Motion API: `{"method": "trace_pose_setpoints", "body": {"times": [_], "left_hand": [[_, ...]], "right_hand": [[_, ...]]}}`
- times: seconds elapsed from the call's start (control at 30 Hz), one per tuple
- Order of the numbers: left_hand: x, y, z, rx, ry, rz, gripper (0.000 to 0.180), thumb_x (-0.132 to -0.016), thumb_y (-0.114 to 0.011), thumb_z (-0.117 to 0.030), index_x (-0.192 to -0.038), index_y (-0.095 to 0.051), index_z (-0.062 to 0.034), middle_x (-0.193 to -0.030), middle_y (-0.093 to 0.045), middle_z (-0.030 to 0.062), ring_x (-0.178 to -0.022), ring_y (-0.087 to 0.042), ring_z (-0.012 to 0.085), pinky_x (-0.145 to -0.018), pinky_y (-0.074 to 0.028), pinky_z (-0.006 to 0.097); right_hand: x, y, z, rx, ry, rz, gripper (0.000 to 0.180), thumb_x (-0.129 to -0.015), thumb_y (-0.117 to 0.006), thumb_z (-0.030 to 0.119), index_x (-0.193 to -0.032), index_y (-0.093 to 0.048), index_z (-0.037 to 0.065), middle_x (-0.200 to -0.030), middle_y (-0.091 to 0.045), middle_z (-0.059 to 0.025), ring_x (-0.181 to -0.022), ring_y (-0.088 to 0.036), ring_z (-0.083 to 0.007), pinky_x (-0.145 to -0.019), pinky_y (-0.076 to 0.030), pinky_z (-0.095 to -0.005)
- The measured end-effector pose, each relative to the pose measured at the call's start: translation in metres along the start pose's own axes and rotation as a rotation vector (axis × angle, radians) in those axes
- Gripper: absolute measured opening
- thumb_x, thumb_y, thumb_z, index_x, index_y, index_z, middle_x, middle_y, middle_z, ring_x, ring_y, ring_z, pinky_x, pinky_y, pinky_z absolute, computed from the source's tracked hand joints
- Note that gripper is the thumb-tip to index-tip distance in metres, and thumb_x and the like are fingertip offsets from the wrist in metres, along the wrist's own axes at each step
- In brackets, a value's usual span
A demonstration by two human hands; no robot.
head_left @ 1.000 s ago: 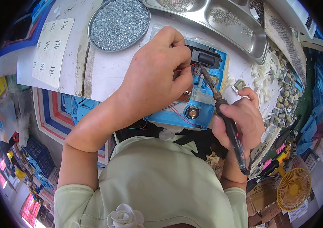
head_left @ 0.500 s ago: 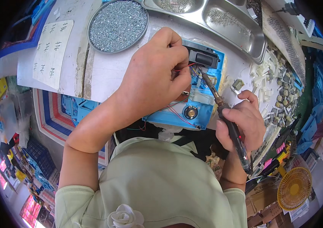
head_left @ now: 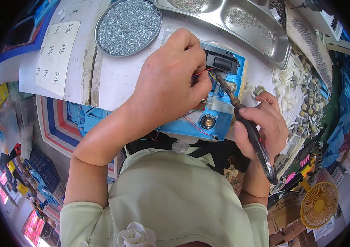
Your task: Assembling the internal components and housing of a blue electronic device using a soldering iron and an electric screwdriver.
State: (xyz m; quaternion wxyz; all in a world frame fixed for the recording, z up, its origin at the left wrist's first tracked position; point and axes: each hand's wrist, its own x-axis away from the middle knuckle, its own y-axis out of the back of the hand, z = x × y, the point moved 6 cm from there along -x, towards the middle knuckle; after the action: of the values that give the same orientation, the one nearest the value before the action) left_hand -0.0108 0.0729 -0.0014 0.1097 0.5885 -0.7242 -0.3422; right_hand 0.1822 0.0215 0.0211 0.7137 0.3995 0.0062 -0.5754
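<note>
A blue plastic casing (head_left: 222,131) lies on the table in front of me, with thin wires and small parts inside. My left hand (head_left: 170,76) is over its left part, thumb and fingers pinched on a thin red wire (head_left: 203,73); the fingertips are partly hidden. My right hand (head_left: 268,127) grips a black soldering iron (head_left: 250,127) by its handle. The iron's metal tip points into the casing, close to the wires beside a black speaker-like box (head_left: 223,63). Nearer to me in the casing is a round metal-centred part (head_left: 207,122). Whether the tip touches anything, I cannot tell.
A round tray of small screws (head_left: 127,26) stands at the far left. Behind the casing is a metal compartment tray (head_left: 280,53) with small metal pieces. Loose white and metal parts (head_left: 306,99) are heaped at the right. A paper sheet (head_left: 57,57) lies left.
The soldering iron has shifted slightly, its tip a little left and farther away, its rear end swung right. My left hand has hardly moved and keeps its pinch.
</note>
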Motion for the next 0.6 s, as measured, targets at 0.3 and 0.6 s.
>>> {"method": "trace_pose_setpoints", "body": {"times": [0.3,0.6], "left_hand": [[-0.0003,-0.0014,-0.0018,-0.035,-0.037,-0.055,0.015,-0.074,-0.073,0.001,-0.077,-0.058,0.0002,-0.090,-0.054,0.0106,-0.074,-0.059,0.0262,-0.066,-0.052,0.035],[0.0006,-0.0020,-0.0030,-0.035,-0.036,-0.063,0.016,-0.073,-0.072,0.002,-0.078,-0.057,0.0003,-0.090,-0.054,0.0109,-0.072,-0.060,0.0265,-0.063,-0.050,0.035]], "right_hand": [[-0.0027,-0.0011,0.0008,-0.006,0.004,0.003,0.027,-0.076,-0.081,0.005,-0.101,-0.071,0.006,-0.065,-0.059,-0.0029,-0.055,-0.053,-0.0201,-0.083,-0.052,-0.0424],[-0.0062,-0.0002,0.0017,-0.019,0.007,0.016,0.028,-0.076,-0.081,0.004,-0.102,-0.070,0.006,-0.068,-0.063,-0.0031,-0.056,-0.054,-0.0196,-0.083,-0.052,-0.0422]]}}
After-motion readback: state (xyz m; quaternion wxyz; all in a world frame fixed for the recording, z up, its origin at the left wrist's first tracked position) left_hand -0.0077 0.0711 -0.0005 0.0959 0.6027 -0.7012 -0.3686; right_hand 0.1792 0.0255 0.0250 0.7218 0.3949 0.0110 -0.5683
